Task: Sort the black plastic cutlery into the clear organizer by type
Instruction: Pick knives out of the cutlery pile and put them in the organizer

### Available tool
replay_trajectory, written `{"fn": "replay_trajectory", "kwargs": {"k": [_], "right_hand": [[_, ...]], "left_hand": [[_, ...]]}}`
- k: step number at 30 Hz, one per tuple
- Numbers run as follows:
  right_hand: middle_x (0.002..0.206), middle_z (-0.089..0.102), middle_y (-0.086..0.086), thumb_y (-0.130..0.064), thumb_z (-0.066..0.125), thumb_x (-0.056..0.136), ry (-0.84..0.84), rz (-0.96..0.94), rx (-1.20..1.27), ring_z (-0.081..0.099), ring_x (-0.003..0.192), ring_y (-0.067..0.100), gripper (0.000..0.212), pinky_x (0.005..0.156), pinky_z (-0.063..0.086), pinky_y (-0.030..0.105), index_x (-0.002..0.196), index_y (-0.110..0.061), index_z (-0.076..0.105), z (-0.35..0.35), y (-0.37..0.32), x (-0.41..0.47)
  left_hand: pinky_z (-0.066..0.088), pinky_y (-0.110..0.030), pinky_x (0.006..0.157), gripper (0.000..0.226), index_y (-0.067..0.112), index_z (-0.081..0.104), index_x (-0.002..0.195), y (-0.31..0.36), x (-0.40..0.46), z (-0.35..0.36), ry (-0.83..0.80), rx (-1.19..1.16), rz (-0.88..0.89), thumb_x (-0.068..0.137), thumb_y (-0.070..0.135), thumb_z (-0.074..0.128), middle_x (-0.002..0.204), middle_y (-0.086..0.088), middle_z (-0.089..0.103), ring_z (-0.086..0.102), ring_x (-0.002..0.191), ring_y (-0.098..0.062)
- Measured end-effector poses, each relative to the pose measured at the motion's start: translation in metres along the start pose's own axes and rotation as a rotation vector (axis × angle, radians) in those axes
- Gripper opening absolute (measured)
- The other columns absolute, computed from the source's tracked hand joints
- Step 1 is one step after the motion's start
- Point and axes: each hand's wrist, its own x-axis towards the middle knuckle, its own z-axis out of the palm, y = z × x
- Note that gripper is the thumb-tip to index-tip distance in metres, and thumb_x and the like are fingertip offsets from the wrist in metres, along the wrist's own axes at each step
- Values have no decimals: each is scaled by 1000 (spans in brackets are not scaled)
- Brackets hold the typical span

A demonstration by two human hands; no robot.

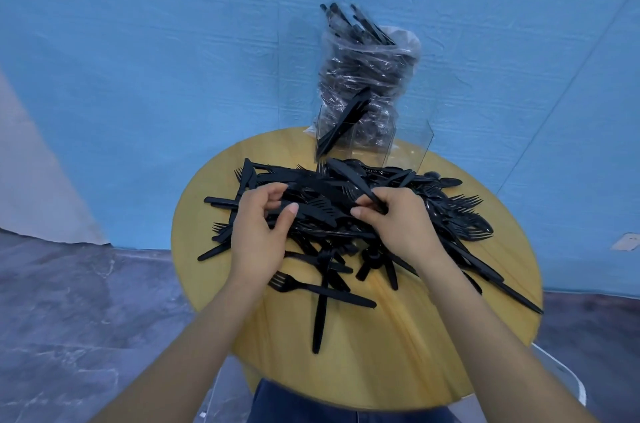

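Note:
A heap of black plastic cutlery [446,218], forks, knives and spoons mixed, covers the middle of the round wooden table [398,353]. My left hand [258,232] hovers over the heap's left side with curled fingers around a black knife [311,209]. My right hand [398,225] pinches the handle of another black knife [349,177], whose blade points up and left. The clear organizer [405,145] stands at the table's far edge; several black knives [344,123] lean in its left compartment.
A clear plastic bag of more black cutlery [367,76] stands behind the organizer against the blue backdrop. A lone fork [318,289] and a knife [320,315] lie near the front of the table. Grey floor surrounds the table.

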Motion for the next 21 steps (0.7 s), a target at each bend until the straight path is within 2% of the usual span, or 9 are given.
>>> {"fn": "replay_trajectory", "kwargs": {"k": [2, 4, 6, 7, 9, 13, 16, 19, 21], "right_hand": [[71, 59, -14, -21, 69, 85, -13, -4, 61, 53, 65, -1, 3, 58, 36, 13, 83, -21, 67, -4, -4, 1], [68, 59, -14, -22, 70, 84, -65, -8, 119, 52, 60, -2, 6, 57, 37, 13, 80, -22, 66, -4, -9, -1], [62, 54, -11, -21, 70, 85, -138, -5, 156, 46, 53, 0, 10, 56, 37, 15, 78, -15, 66, -2, -13, -5], [61, 51, -9, -21, 69, 85, -174, -4, 162, 43, 52, 3, 14, 55, 36, 18, 77, -11, 65, -1, -14, -7], [60, 48, -4, -20, 66, 88, -266, 4, 202, 41, 52, 6, 18, 57, 35, 21, 76, -6, 64, 2, -15, -12], [61, 53, -9, -20, 64, 89, -386, 74, 367, 46, 54, 1, 14, 56, 38, 12, 78, -13, 64, 2, -17, -19], [70, 49, -1, -26, 63, 90, -363, 84, 305, 44, 57, 4, 18, 57, 37, 14, 86, -8, 60, 2, -17, -21], [69, 39, -3, -21, 63, 89, -405, 90, 214, 38, 62, 11, 21, 61, 36, 25, 78, -17, 46, 6, -19, -22], [73, 40, -2, -13, 62, 86, -422, 118, 193, 40, 66, 14, 19, 64, 36, 32, 83, -17, 44, 8, -20, -21]], "left_hand": [[45, -12, 82, 19, 24, 59, 110, 13, -1, 3, -52, -55, -9, 91, 21, 59, 103, 7, 60, 57, 90, 2], [43, -5, 74, 16, 19, 60, 108, 28, -4, 7, -152, -126, 1, 92, 22, 56, 97, 10, 63, 58, 86, 7], [44, -5, 74, 16, 16, 61, 108, 40, -7, 11, -247, -285, -8, 94, 17, 53, 96, 9, 66, 60, 86, 9], [47, -9, 77, 19, 14, 62, 110, 44, -8, 13, -272, -373, -24, 95, 15, 51, 97, 6, 68, 63, 90, 5], [52, -17, 79, 22, 12, 64, 110, 47, -10, 14, -280, -468, -46, 96, 11, 47, 97, 2, 70, 66, 92, -7], [55, -22, 77, 22, 19, 68, 102, 48, -13, 10, -199, -466, -54, 96, 10, 48, 89, 6, 71, 67, 87, -9], [53, -19, 78, 23, 16, 67, 110, 50, -14, 7, -119, -443, -69, 96, 14, 49, 95, 8, 71, 65, 88, -3], [52, -16, 77, 22, 18, 68, 103, 56, -20, 7, -165, -432, -49, 97, 14, 48, 90, 20, 71, 64, 88, 4], [50, -11, 73, 23, 19, 67, 101, 60, -25, 9, -213, -445, -45, 97, 10, 47, 84, 30, 68, 64, 84, 8]]}}
